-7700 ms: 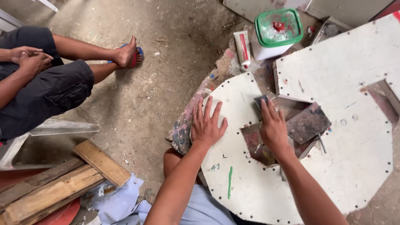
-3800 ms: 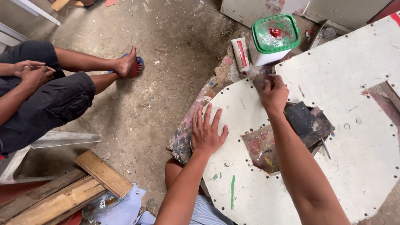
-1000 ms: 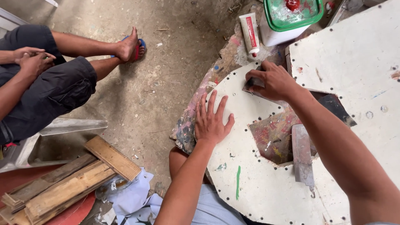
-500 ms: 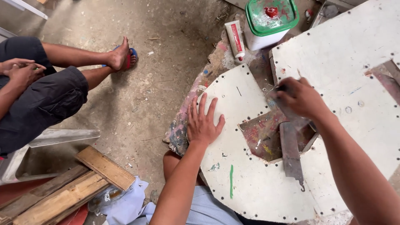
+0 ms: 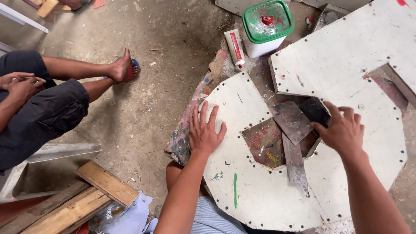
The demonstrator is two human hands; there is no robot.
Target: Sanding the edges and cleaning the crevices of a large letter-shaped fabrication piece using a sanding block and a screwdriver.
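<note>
Head view: looking down at a white panel (image 5: pixel 260 190) that is lying on a paint-stained base on the floor.
Left hand (image 5: pixel 204 132): lying flat on the near left part of the panel, fingers spread wide, holding nothing.
Right hand (image 5: pixel 343 130): hovering over the right edge of the panel's cut-out, fingers curled loosely; fingertips are reaching a dark scraper blade (image 5: pixel 315 111); whether it is gripping the blade I cannot tell.
Cut-out (image 5: pixel 265 143): sitting in the middle of the panel, showing a paint-smeared surface underneath.
Scrapers: a second, grey blade (image 5: pixel 292 121) is lying just left of the dark one, touching it; a long narrow strip (image 5: pixel 294 161) is running from the cut-out toward the near side.
Second panel (image 5: pixel 346 56): lying at far right, overlapping the far edge of the cut-out.
Tub (image 5: pixel 265 27): white with a green lid bearing a red smear, standing beyond the panels.
Tube (image 5: pixel 235 47): lying just left of the tub.
Other person: sitting at left on the floor, one bare foot (image 5: pixel 119 69) stretching toward the panels, hands resting on a knee.
Planks (image 5: pixel 82 195): lying at near left.
</note>
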